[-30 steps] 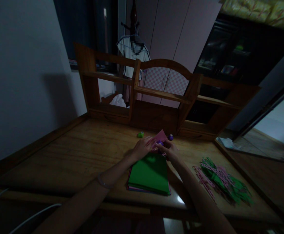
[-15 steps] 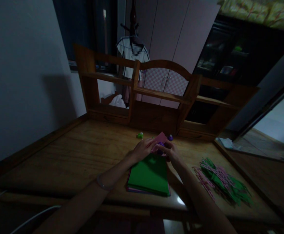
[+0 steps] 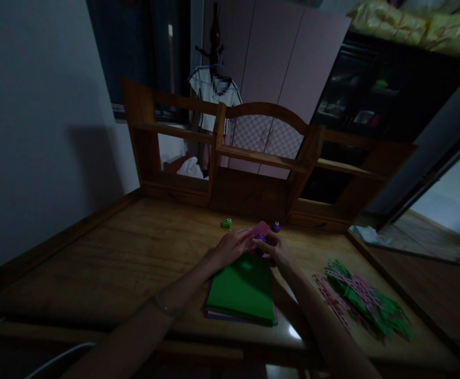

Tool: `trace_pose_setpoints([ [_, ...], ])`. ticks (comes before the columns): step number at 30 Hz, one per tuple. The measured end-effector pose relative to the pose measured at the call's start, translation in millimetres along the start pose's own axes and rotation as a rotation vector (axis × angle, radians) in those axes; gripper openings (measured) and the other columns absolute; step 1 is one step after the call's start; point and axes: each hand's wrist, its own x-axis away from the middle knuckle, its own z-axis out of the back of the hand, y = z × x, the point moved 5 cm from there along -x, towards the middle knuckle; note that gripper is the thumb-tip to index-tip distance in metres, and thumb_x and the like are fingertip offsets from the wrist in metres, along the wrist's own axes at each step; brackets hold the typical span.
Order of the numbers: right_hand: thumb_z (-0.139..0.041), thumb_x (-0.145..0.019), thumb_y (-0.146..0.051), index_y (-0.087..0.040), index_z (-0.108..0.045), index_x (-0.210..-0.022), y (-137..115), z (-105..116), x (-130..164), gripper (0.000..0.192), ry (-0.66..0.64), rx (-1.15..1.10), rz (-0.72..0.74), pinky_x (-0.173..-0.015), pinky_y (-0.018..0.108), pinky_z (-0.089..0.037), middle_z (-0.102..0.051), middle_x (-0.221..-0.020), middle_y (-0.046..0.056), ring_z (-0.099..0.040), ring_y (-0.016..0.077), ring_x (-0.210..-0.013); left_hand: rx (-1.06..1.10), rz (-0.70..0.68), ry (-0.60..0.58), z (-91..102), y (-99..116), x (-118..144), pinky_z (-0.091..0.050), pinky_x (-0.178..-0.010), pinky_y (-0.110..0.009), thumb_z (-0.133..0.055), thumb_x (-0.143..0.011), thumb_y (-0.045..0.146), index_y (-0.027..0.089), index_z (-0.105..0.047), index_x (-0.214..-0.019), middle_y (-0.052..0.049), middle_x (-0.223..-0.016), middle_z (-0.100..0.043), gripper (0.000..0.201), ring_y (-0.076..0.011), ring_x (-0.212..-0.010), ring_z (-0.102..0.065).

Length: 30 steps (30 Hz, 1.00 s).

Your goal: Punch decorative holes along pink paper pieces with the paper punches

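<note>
My left hand (image 3: 233,245) is closed on a sheet of pink paper (image 3: 260,228), which tilts up above the desk. In my right hand (image 3: 278,249) is a small purple craft punch (image 3: 260,245), held against the paper with thumb and fingers. The paper's lower part is partly hidden by the fingers. Just below both hands lies a stack of coloured paper (image 3: 241,292) with green on top and pink and purple edges showing. Beyond the hands stand a small green punch (image 3: 227,223) and another purple one (image 3: 276,227).
A heap of pink and green paper strips (image 3: 362,297), several with punched holes, lies on the right of the wooden desk (image 3: 135,252). A wooden shelf unit (image 3: 261,152) rises along the desk's back edge. A white cable (image 3: 60,358) hangs at the lower left.
The view has tilted slightly, so everything sits a little lower. The pink paper and the punch stay in my hands, with only a slight shift in the paper's angle.
</note>
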Motion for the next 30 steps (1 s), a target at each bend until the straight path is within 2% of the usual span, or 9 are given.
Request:
trace_pose_setpoints([
  [5, -0.075, -0.061, -0.046, -0.019, -0.066, -0.09, -2, 0, -2, 0.041, 0.0, 0.015, 0.017, -0.064, 0.028, -0.047, -0.068, -0.081, 0.004, -0.063, 0.0198, -0.073, 0.017, -0.006, -0.003, 0.3, -1, 0, -0.045, -0.079, -0.028, -0.044, -0.089, 0.025, 0.019, -0.064, -0.105, -0.006, -0.095, -0.066, 0.027, -0.0183, -0.086, -0.059],
  [10, -0.076, -0.063, -0.043, -0.02, -0.065, -0.092, 0, -3, -3, 0.039, -0.039, -0.048, 0.025, -0.07, 0.029, -0.047, -0.068, -0.084, 0.003, -0.063, 0.0184, -0.076, 0.046, 0.017, 0.026, 0.0, -1, 0, -0.045, -0.08, -0.028, -0.041, -0.091, 0.03, 0.018, -0.065, -0.104, -0.007, -0.098, -0.066, 0.03, -0.0184, -0.088, -0.059],
  [14, -0.076, -0.062, -0.044, -0.02, -0.065, -0.09, 1, -4, -3, 0.039, -0.038, -0.057, 0.011, -0.065, 0.028, -0.047, -0.067, -0.083, 0.002, -0.062, 0.0178, -0.073, 0.084, 0.082, 0.049, 0.4, -3, 0, -0.046, -0.075, -0.026, -0.038, -0.092, 0.037, 0.017, -0.065, -0.1, -0.005, -0.092, -0.067, 0.035, -0.017, -0.082, -0.06],
  [19, -0.073, -0.065, -0.046, -0.02, -0.064, -0.086, -2, -2, -2, 0.035, 0.021, -0.027, 0.013, -0.053, 0.024, -0.042, -0.063, -0.07, -0.001, -0.057, 0.0132, -0.059, 0.073, 0.222, 0.163, 7.8, -11, 0, -0.046, -0.071, -0.026, -0.035, -0.092, 0.043, 0.017, -0.066, -0.101, -0.005, -0.091, -0.069, 0.041, -0.0192, -0.084, -0.062],
  [23, -0.069, -0.069, -0.05, -0.02, -0.063, -0.083, -3, 1, -3, 0.035, 0.047, -0.004, -0.006, -0.047, 0.023, -0.037, -0.057, -0.06, -0.003, -0.051, 0.0112, -0.051, 0.082, 0.238, 0.202, 12.0, -11, -1, -0.046, -0.073, -0.026, -0.036, -0.091, 0.045, 0.017, -0.067, -0.096, -0.006, -0.092, -0.069, 0.041, -0.0196, -0.085, -0.062],
  [27, -0.066, -0.069, -0.055, -0.019, -0.063, -0.082, 0, 4, -4, 0.038, 0.055, 0.008, 0.005, -0.049, 0.024, -0.039, -0.058, -0.059, -0.002, -0.052, 0.0128, -0.052, 0.089, 0.256, 0.194, 12.8, -10, 0, -0.045, -0.07, -0.025, -0.036, -0.091, 0.046, 0.016, -0.067, -0.095, -0.006, -0.088, -0.069, 0.043, -0.0191, -0.082, -0.062],
  [30, -0.061, -0.073, -0.057, -0.02, -0.064, -0.085, 1, 7, -4, 0.039, 0.094, 0.008, 0.066, -0.058, 0.026, -0.043, -0.063, -0.07, 0.001, -0.058, 0.0154, -0.064, 0.095, 0.263, 0.183, 13.0, -10, 1, -0.045, -0.067, -0.025, -0.036, -0.091, 0.046, 0.015, -0.067, -0.093, -0.006, -0.086, -0.07, 0.044, -0.0186, -0.079, -0.063],
])
